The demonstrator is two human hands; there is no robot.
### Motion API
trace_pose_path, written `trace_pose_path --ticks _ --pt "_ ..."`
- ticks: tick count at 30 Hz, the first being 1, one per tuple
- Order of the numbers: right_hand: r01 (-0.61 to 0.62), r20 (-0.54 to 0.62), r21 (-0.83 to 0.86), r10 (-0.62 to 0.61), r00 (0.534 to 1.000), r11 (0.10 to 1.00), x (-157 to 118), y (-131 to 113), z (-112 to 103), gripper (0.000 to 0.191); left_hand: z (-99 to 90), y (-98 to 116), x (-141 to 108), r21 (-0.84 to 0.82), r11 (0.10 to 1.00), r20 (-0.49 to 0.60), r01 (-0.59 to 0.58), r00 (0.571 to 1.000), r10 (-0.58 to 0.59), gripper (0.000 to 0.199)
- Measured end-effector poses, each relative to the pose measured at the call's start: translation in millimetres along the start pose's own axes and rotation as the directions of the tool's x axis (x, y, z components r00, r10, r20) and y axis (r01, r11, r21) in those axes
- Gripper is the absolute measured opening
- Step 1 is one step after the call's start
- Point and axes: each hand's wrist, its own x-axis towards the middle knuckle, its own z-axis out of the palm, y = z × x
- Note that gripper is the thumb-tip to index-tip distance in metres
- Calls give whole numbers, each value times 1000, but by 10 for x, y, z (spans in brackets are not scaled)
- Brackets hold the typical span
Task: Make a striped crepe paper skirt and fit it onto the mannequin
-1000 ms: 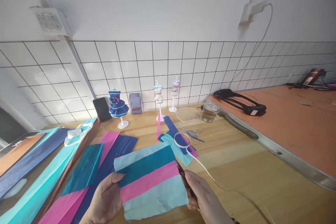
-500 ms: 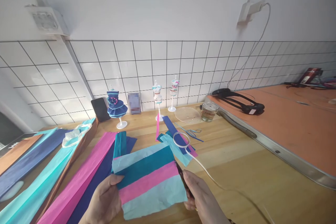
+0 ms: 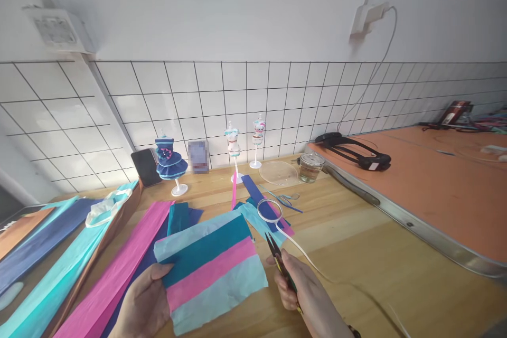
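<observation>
My left hand [image 3: 148, 293] pinches the left edge of a striped sheet [image 3: 214, 269] of thin cloth or paper, in light blue, teal and pink bands. It is tilted above the table. My right hand [image 3: 301, 285] is closed around a pair of dark thread snips [image 3: 282, 264], whose two blades point up and away with a small gap between them. The snips are apart from the sheet, just right of its edge. Behind the sheet lie blue, light blue and pink strips [image 3: 253, 193]. A ring-shaped white cable end [image 3: 270, 210] rests over these strips.
Long coloured strips [image 3: 119, 264] cover the table's left side. A small mannequin [image 3: 170, 161] wears a blue dress; two other mannequins [image 3: 233, 142] stand beside a round clear disc [image 3: 279, 173] and a glass [image 3: 311, 167]. A black headset [image 3: 356, 153] lies on the orange surface [image 3: 428, 185].
My right hand has drawn the snips off the sheet's right edge, and their blades now show. My left hand has shifted the sheet slightly left. The view has turned a little right.
</observation>
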Motion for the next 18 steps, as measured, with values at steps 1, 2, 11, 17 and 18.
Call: trace_pose_path --ticks 1,2,11,17,18 --pt "-10 -18 27 10 1000 1000 -5 -21 -14 51 25 10 -13 8 999 -10 -36 999 36 19" --pt "-23 -30 56 25 999 998 -11 -40 -29 51 50 17 -25 19 997 -17 -75 997 76 20" --pt "36 -56 -50 -39 998 998 -51 -131 -64 47 59 20 -30 129 979 -102 -159 980 173 31" --pt "110 -69 -156 -122 990 982 33 -196 83 44 -38 22 2 60 996 -41 -67 997 69 41" --pt "110 -72 -148 -122 990 983 42 -210 115 44 -63 17 9 56 997 -21 -56 998 58 42"
